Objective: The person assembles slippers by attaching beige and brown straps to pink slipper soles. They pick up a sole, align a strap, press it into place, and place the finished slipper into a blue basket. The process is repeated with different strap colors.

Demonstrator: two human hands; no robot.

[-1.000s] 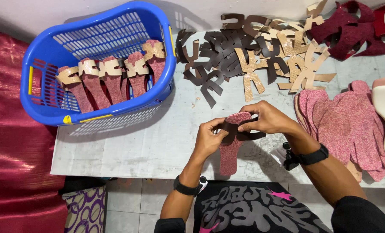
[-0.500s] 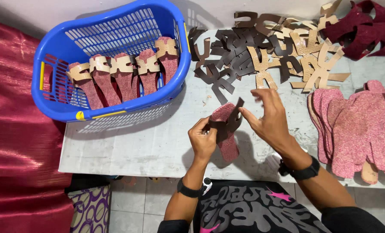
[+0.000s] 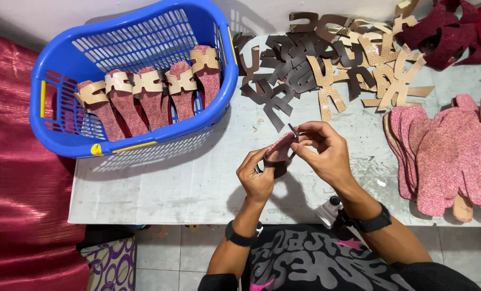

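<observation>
Here we pinch a pink sole (image 3: 279,148) up off the table (image 3: 197,183), left hand (image 3: 256,175) steadying, right hand (image 3: 324,151) gripping its dark strap (image 3: 293,131) for threading.

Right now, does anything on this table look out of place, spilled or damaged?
Nothing looks damaged. The cut strap pieces lie in a loose, overlapping heap, and small scraps are scattered on the table near the blue basket.

The grey worktop (image 3: 159,188) holds a blue basket (image 3: 143,37) at upper left, brown and tan straps (image 3: 326,70) at top, pink soles (image 3: 445,156) at right.
</observation>
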